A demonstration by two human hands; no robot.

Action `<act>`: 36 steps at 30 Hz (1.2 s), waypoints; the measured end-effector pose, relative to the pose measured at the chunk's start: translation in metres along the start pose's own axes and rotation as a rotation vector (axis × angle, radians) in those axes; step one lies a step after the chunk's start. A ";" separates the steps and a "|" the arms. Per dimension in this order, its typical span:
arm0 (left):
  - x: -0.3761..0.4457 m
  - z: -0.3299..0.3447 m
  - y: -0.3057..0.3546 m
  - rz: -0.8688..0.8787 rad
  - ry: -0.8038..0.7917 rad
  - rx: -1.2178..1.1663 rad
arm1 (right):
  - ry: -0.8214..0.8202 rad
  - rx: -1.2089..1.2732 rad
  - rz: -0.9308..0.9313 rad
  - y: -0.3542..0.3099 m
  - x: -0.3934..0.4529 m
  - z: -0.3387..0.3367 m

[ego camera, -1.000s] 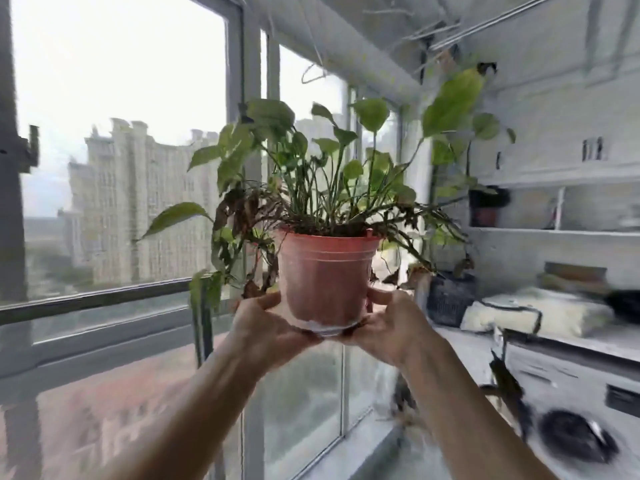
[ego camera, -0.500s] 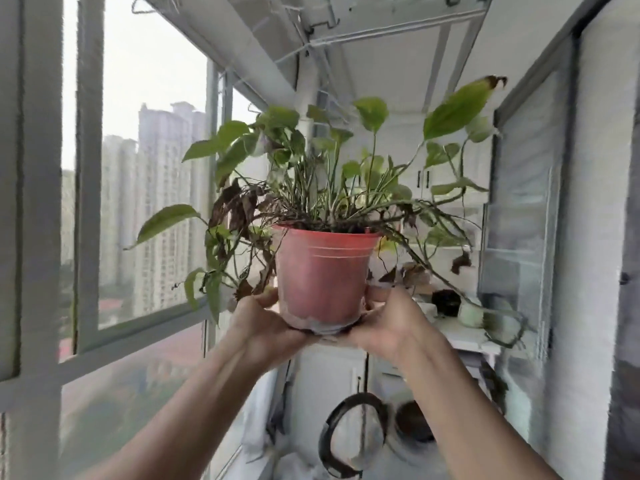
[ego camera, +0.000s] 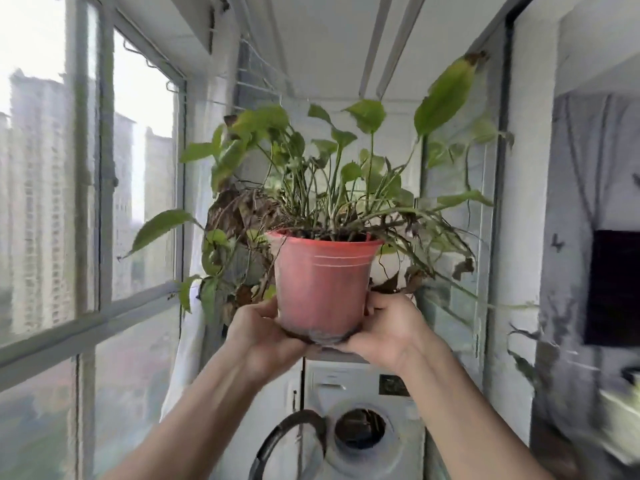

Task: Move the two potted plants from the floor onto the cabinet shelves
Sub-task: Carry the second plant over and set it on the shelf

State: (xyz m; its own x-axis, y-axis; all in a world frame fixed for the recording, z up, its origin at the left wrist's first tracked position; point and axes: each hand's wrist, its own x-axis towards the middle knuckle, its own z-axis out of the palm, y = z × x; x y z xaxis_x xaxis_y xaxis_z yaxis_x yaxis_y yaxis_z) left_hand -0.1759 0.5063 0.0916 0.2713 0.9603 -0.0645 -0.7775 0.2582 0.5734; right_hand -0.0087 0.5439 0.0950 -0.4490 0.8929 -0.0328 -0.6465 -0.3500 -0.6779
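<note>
I hold a potted plant in a pink-red plastic pot (ego camera: 322, 282) upright at chest height in front of me. Green leaves and some brown dried ones spread out above and around the rim. My left hand (ego camera: 258, 332) cups the pot's lower left side and base. My right hand (ego camera: 389, 329) cups its lower right side and base. No second potted plant and no cabinet shelf can be made out in this view.
A white washing machine (ego camera: 360, 424) with its round door open stands straight ahead below the pot. Tall windows (ego camera: 45, 202) run along the left. A white wall (ego camera: 530, 202) and a doorway with a dark panel (ego camera: 613, 289) lie on the right.
My view has swung round: shelves and a counter on the right gave way to the washing machine straight ahead. The pot stays held in both hands at the same height.
</note>
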 end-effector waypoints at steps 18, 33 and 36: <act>0.273 0.047 -0.033 -0.061 0.005 0.033 | 0.048 -0.023 -0.042 -0.168 0.158 -0.150; 0.463 0.035 0.001 -0.162 -0.061 0.030 | 0.133 -0.053 -0.089 -0.244 0.306 -0.215; 0.513 0.038 0.017 -0.175 -0.109 0.013 | 0.125 -0.066 -0.142 -0.270 0.340 -0.221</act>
State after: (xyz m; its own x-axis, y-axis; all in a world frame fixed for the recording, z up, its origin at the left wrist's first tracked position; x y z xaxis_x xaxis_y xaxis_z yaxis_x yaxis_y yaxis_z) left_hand -0.0288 0.9993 0.0995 0.4618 0.8838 -0.0752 -0.7059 0.4176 0.5721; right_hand 0.1496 1.0050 0.1042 -0.2734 0.9617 -0.0218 -0.6538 -0.2024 -0.7291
